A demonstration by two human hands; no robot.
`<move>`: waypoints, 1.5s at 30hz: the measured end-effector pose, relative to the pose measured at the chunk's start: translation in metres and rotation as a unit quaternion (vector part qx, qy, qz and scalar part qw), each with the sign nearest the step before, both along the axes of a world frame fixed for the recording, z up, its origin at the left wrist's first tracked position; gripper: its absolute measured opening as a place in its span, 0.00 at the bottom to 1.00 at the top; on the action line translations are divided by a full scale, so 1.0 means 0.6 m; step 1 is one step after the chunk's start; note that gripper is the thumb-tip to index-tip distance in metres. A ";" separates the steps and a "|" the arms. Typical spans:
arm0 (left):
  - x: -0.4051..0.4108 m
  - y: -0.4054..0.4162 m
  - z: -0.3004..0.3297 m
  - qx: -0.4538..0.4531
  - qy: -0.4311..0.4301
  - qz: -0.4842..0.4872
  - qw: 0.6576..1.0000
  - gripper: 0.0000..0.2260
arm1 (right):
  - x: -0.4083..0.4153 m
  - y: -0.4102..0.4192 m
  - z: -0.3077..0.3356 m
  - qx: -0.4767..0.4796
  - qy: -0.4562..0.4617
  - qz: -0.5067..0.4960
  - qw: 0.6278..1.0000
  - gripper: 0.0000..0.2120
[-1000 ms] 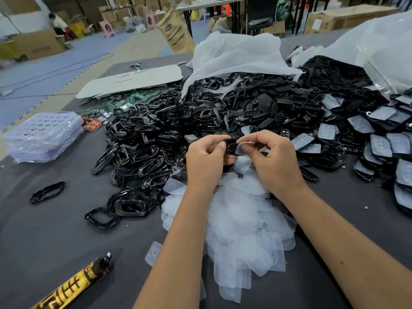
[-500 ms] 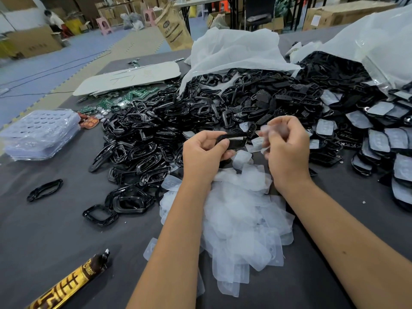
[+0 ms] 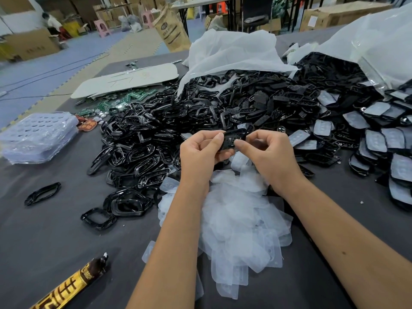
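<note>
Two hands pinch one small, matte black plastic shell (image 3: 234, 140) above the dark grey tabletop (image 3: 44, 241): the left hand (image 3: 200, 152) grips its left end, the right hand (image 3: 267, 157) its right. Beneath lie limp, translucent round-cornered films (image 3: 240, 219); glossy black oval frames (image 3: 145, 141) heap alongside, with bare tabletop front-left.

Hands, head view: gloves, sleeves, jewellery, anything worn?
Nothing worn that shows. The left hand and right hand are bare: no gloves, rings or tape. The wrists carry no watch or band. The left forearm and right forearm are bare to the frame edge, no sleeve in view. Nails are short and unpainted.
</note>
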State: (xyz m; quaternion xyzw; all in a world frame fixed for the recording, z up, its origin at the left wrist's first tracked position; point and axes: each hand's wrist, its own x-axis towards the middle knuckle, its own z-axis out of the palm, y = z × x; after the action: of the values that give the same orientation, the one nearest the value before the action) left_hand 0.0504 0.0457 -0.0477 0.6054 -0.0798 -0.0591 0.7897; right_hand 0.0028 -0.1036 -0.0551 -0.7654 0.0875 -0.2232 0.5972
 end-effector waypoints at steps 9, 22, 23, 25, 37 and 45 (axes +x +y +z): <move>-0.004 0.001 0.002 0.008 -0.016 -0.017 1.000 0.04 | -0.002 -0.004 0.002 0.053 -0.018 0.032 0.998 0.12; -0.004 0.000 -0.002 0.034 -0.047 -0.028 0.998 0.07 | 0.002 -0.009 -0.004 0.048 -0.006 0.016 0.999 0.07; -0.005 0.000 -0.002 0.036 -0.055 -0.029 0.997 0.06 | 0.002 -0.009 -0.004 0.049 -0.006 0.019 0.999 0.08; -0.006 0.001 0.001 0.030 -0.067 -0.032 0.997 0.07 | 0.001 -0.011 -0.003 0.059 -0.010 0.036 0.998 0.08; -0.006 0.000 -0.005 0.060 -0.049 -0.031 0.997 0.07 | 0.000 -0.005 -0.006 -0.080 -0.039 -0.009 0.996 0.08; -0.003 0.001 -0.004 0.037 -0.047 -0.017 0.998 0.11 | 0.000 0.005 0.000 -0.049 -0.048 -0.001 0.998 0.06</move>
State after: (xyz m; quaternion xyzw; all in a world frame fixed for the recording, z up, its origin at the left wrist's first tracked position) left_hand 0.0487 0.0466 -0.0502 0.6347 -0.1252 -0.0470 0.7611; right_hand 0.0028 -0.1004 -0.0550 -0.7819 0.0485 -0.2640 0.5626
